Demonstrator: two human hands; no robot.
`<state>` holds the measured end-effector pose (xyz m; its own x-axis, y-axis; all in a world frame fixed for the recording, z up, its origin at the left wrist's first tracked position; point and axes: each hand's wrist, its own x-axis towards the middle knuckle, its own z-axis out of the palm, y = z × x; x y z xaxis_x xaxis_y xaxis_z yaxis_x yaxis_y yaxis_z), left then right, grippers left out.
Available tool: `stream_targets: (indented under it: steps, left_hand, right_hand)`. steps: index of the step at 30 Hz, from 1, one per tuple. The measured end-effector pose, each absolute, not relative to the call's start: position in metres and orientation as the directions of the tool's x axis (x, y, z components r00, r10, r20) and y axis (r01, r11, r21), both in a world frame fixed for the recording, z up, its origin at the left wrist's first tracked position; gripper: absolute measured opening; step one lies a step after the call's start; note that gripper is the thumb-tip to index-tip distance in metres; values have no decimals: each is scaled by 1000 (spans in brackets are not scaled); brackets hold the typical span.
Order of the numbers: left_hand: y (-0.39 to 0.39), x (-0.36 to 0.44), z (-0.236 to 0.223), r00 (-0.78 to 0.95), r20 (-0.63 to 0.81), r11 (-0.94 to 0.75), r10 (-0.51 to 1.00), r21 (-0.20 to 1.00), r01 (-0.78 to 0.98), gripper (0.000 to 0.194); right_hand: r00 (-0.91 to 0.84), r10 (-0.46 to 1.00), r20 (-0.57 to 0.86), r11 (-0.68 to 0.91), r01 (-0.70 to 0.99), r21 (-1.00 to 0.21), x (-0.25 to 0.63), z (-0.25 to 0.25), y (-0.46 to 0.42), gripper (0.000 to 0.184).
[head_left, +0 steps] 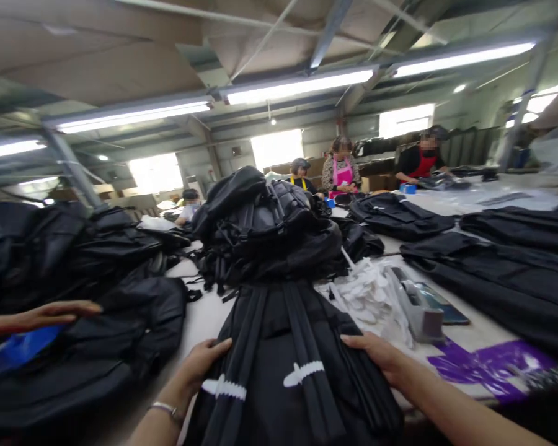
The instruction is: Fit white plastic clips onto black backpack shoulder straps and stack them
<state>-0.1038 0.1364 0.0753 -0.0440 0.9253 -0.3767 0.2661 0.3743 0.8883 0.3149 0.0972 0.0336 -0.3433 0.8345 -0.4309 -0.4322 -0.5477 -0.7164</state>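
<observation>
A black backpack (272, 347) lies in front of me, its two shoulder straps facing up. Each strap carries a white band, one on the left strap (224, 388) and one on the right strap (304, 373). My left hand (203, 360) grips the bag's left side, thumb on top and the other fingers hidden; a bracelet (163, 407) circles that wrist. On the opposite side my right hand (376, 352) holds the edge the same way, with its fingers mostly out of sight. Just beyond the bag rises a heap of black backpacks (270, 229).
Right of the bag are white strips (372, 297), a grey tape dispenser (416, 306), a phone (441, 303) and purple tape (488, 365) on the table. More black bags (506, 272) lie farther right. At left, another person's hand (69, 311) reaches over bags. Several co-workers (341, 167) are behind.
</observation>
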Motion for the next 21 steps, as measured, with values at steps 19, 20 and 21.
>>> stream_targets:
  steps: [19, 20, 21]
  left_hand:
    - [70, -100, 47, -383, -121, 387, 916, 522, 760, 73]
    - [70, -95, 47, -382, -111, 385, 917, 488, 783, 70]
    - [71, -90, 48, -379, -103, 380, 920, 473, 795, 67]
  right_hand:
    - [-453, 674, -583, -737, -376, -561, 323, 32, 79, 53]
    - [-464, 660, -591, -751, -385, -537, 318, 35, 80, 60]
    - [-472, 657, -587, -753, -397, -524, 314, 37, 80, 64]
